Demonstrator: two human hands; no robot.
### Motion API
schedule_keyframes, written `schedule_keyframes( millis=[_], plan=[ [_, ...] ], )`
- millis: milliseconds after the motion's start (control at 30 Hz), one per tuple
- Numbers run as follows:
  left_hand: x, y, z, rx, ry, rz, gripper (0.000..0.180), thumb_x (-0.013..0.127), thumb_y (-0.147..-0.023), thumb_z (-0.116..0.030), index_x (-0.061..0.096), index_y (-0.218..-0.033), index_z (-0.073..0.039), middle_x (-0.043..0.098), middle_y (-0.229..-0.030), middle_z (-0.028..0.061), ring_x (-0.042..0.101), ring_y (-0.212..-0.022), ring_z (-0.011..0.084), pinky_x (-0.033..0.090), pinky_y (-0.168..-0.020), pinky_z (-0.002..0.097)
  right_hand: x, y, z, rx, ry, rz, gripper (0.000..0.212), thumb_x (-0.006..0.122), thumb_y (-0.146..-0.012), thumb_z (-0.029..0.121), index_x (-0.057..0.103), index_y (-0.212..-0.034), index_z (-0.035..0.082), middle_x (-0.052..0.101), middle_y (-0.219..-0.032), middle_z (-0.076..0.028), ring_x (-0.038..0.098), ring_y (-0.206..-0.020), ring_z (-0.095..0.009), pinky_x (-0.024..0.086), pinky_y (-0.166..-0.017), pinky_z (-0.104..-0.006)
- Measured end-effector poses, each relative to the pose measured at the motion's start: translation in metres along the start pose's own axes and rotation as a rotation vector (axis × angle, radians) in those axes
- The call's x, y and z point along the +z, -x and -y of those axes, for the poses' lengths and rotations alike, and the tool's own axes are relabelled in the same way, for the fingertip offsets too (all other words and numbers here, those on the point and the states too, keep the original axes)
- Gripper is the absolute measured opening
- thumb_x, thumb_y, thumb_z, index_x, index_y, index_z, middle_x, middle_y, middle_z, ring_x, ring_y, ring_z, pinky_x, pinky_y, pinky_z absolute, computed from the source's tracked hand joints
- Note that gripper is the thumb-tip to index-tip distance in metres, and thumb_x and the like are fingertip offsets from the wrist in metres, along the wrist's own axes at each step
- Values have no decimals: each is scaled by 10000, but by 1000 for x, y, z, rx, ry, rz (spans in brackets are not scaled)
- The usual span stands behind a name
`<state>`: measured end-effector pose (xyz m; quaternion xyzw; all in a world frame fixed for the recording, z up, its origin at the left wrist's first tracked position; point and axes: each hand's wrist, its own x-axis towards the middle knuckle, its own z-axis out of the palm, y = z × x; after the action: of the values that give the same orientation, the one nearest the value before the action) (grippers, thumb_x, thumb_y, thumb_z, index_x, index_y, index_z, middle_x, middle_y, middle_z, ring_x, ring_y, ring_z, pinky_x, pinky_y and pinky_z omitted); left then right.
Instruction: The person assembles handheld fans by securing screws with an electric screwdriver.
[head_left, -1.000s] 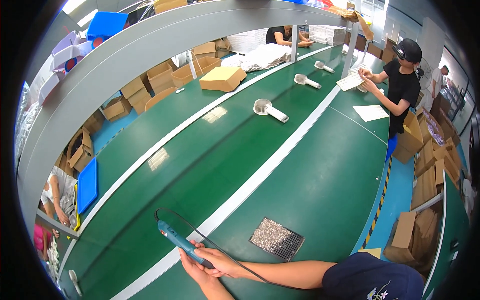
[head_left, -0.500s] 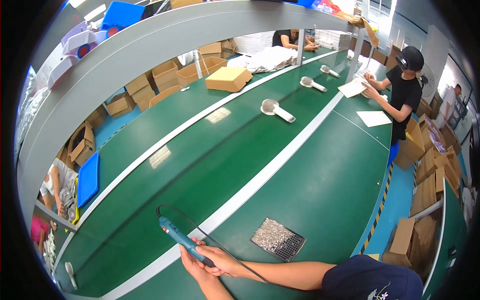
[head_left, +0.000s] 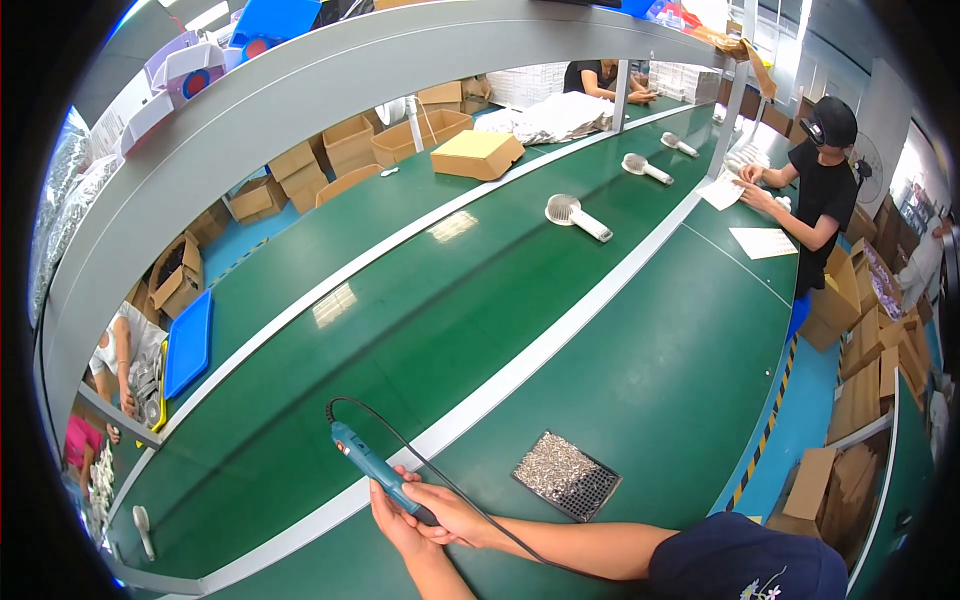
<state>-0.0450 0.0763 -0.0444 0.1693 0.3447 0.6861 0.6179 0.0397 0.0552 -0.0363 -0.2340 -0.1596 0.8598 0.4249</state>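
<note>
A teal corded electric screwdriver (head_left: 368, 462) is held at a slant over the near edge strip of the green work surface. My right hand (head_left: 455, 517) wraps round its lower end from the right. From below, my left hand (head_left: 398, 522) closes round the same end, its fingers partly covered by the right. A black cord loops from the tool's upper end and passes over my right forearm. To the right of my hands lies a black perforated tray (head_left: 590, 494), largely covered with small shiny metal screws (head_left: 556, 466).
Several pale-handled brushes, one nearest the middle (head_left: 578, 217), lie along the green conveyor belt (head_left: 400, 330). A yellow-topped box (head_left: 477, 156) stands beyond it. A co-worker in black (head_left: 825, 190) handles white sheets at the right. A blue tray (head_left: 188, 343) leans at the left.
The whole view has swung slightly left, so most things sit a little farther right in the picture. Both hands keep their hold on the electric screwdriver.
</note>
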Motion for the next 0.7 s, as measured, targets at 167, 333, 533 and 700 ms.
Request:
schedule_keyframes(
  millis=[167,333,533,700],
  plan=[
    [-4,-1,0,-12,-7,1,401,467,-964,-382,565,-935,6,599,-795,81,571,-767,169,503,-694,274,-3,-2,-5,-18,-1,9,327,389,-1003,389,489,-923,89,462,-719,8,314,-418,-29,181,-346,-185],
    [-11,-3,6,-35,17,23,403,467,-963,-384,561,-941,7,595,-796,85,567,-779,173,497,-700,274,-3,1,-4,-30,-3,-27,346,408,-994,404,501,-898,85,460,-673,19,296,-391,-13,160,-333,-183],
    [-11,-2,6,-5,65,-4,337,441,-976,-315,534,-985,9,611,-859,122,583,-760,196,506,-675,308,0,0,-3,-16,-8,-27,326,425,-989,397,510,-925,90,487,-687,17,319,-391,-16,181,-329,-177],
    [-41,-15,22,-62,64,-30,353,515,-939,-343,547,-1068,-16,641,-915,125,626,-828,222,532,-701,335,-9,-7,-8,43,-43,-121,266,414,-989,381,513,-1050,141,532,-674,-9,337,-334,-51,203,-290,-185]
  ],
)
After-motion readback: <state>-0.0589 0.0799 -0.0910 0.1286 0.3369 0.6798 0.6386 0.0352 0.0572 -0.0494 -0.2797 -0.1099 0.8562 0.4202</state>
